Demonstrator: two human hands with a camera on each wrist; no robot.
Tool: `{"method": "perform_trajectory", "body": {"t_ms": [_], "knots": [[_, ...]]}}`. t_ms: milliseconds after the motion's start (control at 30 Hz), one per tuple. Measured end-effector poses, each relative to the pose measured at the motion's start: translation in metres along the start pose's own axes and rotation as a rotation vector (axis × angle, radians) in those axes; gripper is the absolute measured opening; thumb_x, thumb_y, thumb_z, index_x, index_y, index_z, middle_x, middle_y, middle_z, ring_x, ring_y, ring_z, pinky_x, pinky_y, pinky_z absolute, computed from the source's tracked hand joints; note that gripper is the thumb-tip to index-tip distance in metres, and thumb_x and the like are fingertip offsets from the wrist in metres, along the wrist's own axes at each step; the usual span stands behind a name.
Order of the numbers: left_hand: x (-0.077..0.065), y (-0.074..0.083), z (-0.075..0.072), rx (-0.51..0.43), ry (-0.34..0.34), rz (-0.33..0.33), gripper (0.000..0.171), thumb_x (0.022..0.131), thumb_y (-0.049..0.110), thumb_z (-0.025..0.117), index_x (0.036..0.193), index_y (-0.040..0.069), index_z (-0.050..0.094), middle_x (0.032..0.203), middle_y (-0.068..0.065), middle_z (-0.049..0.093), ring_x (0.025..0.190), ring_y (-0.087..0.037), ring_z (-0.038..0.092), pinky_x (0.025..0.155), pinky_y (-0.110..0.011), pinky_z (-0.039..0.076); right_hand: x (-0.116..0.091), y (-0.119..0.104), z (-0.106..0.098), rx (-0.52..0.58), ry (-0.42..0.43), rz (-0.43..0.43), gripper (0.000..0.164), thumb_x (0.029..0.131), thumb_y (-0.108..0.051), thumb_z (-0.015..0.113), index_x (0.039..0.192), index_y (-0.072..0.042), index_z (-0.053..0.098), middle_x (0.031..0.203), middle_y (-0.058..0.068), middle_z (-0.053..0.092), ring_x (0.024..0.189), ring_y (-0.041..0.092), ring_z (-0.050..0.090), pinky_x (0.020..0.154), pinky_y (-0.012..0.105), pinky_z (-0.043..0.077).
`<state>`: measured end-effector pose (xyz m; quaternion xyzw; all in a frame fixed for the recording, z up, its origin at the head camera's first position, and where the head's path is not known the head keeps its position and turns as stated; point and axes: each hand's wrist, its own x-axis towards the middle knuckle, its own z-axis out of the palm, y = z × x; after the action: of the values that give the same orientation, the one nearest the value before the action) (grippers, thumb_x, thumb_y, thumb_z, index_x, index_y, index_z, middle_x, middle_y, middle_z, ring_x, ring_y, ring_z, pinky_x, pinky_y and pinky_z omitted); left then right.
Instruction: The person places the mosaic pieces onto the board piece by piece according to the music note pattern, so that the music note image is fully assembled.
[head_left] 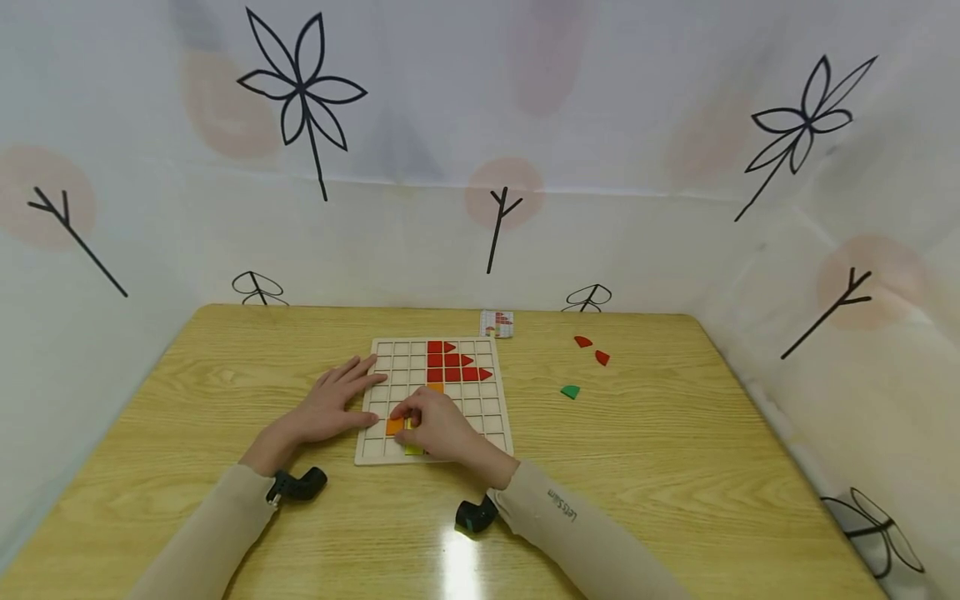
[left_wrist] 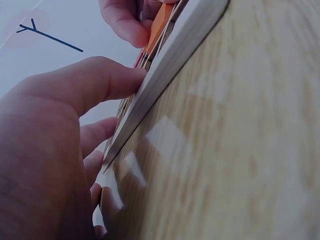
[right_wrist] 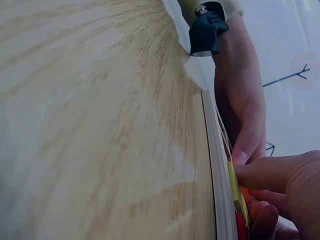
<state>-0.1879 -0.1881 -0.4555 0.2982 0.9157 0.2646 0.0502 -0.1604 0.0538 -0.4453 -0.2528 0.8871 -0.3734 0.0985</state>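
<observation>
A wooden grid board [head_left: 382,362] lies on the table with rows of red pieces [head_left: 453,374] in its upper part. My right hand [head_left: 442,425] reaches over the lower half and pinches an orange tile [head_left: 395,427] between thumb and fingers, low over the board's left columns. Beside it, a yellow tile [right_wrist: 233,182] shows under the right thumb in the right wrist view. Another orange tile [head_left: 435,388] sits higher up. My left hand [head_left: 330,406] rests with spread fingers along the board's left edge, its thumb [left_wrist: 115,77] touching the rim. Part of the lower grid is hidden behind my right hand.
Right of the board lie two red rounded pieces [head_left: 602,357] and a green one [head_left: 570,392]. A small pattern card [head_left: 497,323] lies at the board's far edge. Patterned cloth [head_left: 420,242] stands behind the wooden table [head_left: 637,467].
</observation>
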Motion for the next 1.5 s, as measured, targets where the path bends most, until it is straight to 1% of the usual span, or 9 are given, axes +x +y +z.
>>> {"method": "perform_trajectory", "body": {"t_ms": [267, 467, 700, 833, 933, 1167, 1267, 1367, 1500], "knots": [[0.0, 0.0, 0.001, 0.007, 0.009, 0.0, 0.066, 0.095, 0.04, 0.064, 0.151, 0.011, 0.045, 0.164, -0.014, 0.02, 0.149, -0.041, 0.011, 0.111, -0.068, 0.008, -0.002, -0.005, -0.005, 0.068, -0.008, 0.007, 0.022, 0.085, -0.011, 0.079, 0.106, -0.013, 0.076, 0.088, -0.003, 0.06, 0.075, 0.007, 0.053, 0.065, 0.022, 0.045], [-0.001, 0.0, 0.003, 0.0, 0.031, 0.023, 0.065, 0.094, 0.038, 0.066, 0.15, 0.01, 0.047, 0.163, -0.015, 0.023, 0.148, -0.043, 0.013, 0.11, -0.069, 0.01, -0.005, -0.005, -0.012, 0.146, 0.0, -0.01, 0.023, 0.087, -0.006, 0.075, 0.11, -0.01, 0.075, 0.099, -0.001, 0.063, 0.083, 0.007, 0.057, 0.073, 0.024, 0.049], [-0.002, -0.001, 0.002, 0.008, 0.021, 0.009, 0.067, 0.094, 0.04, 0.065, 0.151, 0.011, 0.046, 0.164, -0.015, 0.021, 0.149, -0.041, 0.012, 0.111, -0.068, 0.009, -0.009, 0.009, -0.029, 0.154, 0.065, 0.026, 0.022, 0.092, -0.005, 0.069, 0.113, -0.012, 0.075, 0.107, 0.0, 0.064, 0.09, 0.012, 0.059, 0.078, 0.028, 0.05], [-0.002, -0.001, 0.001, 0.005, 0.011, 0.004, 0.067, 0.094, 0.041, 0.065, 0.151, 0.011, 0.044, 0.164, -0.014, 0.02, 0.149, -0.04, 0.011, 0.112, -0.066, 0.009, -0.015, 0.029, -0.046, 0.161, 0.124, 0.021, 0.025, 0.091, -0.001, 0.067, 0.114, -0.007, 0.074, 0.11, 0.006, 0.065, 0.092, 0.018, 0.06, 0.078, 0.032, 0.052], [-0.001, -0.001, 0.002, 0.001, 0.007, 0.003, 0.068, 0.094, 0.04, 0.065, 0.151, 0.011, 0.044, 0.164, -0.014, 0.019, 0.149, -0.04, 0.011, 0.113, -0.065, 0.008, -0.023, 0.048, -0.061, 0.157, 0.178, 0.053, 0.025, 0.091, 0.0, 0.066, 0.113, -0.006, 0.074, 0.111, 0.008, 0.066, 0.093, 0.021, 0.06, 0.078, 0.035, 0.052], [0.001, 0.0, 0.003, 0.001, 0.004, -0.01, 0.067, 0.094, 0.041, 0.065, 0.151, 0.012, 0.045, 0.164, -0.014, 0.019, 0.15, -0.039, 0.011, 0.113, -0.064, 0.009, -0.049, 0.107, -0.103, 0.106, 0.329, 0.204, 0.024, 0.09, -0.002, 0.07, 0.113, -0.008, 0.075, 0.114, 0.01, 0.064, 0.1, 0.026, 0.061, 0.083, 0.041, 0.052], [0.001, 0.001, 0.003, 0.001, 0.004, -0.013, 0.068, 0.094, 0.041, 0.065, 0.151, 0.012, 0.045, 0.164, -0.014, 0.02, 0.15, -0.04, 0.011, 0.113, -0.065, 0.009, -0.062, 0.127, -0.122, 0.057, 0.353, 0.239, 0.025, 0.09, -0.004, 0.071, 0.115, -0.006, 0.074, 0.117, 0.014, 0.064, 0.103, 0.029, 0.06, 0.085, 0.045, 0.05], [0.0, 0.001, 0.002, 0.003, 0.007, -0.013, 0.068, 0.093, 0.041, 0.066, 0.151, 0.011, 0.045, 0.164, -0.015, 0.02, 0.149, -0.04, 0.011, 0.113, -0.065, 0.01, -0.074, 0.146, -0.137, 0.006, 0.355, 0.261, 0.026, 0.09, -0.008, 0.072, 0.116, -0.006, 0.073, 0.118, 0.015, 0.063, 0.102, 0.03, 0.059, 0.083, 0.043, 0.049], [0.0, 0.001, 0.002, 0.006, 0.013, -0.009, 0.068, 0.093, 0.04, 0.066, 0.15, 0.011, 0.046, 0.163, -0.015, 0.021, 0.149, -0.04, 0.012, 0.113, -0.065, 0.01, -0.087, 0.164, -0.153, -0.009, 0.323, 0.26, 0.027, 0.093, -0.012, 0.071, 0.119, -0.003, 0.071, 0.116, 0.015, 0.064, 0.099, 0.029, 0.06, 0.079, 0.038, 0.049]]}}
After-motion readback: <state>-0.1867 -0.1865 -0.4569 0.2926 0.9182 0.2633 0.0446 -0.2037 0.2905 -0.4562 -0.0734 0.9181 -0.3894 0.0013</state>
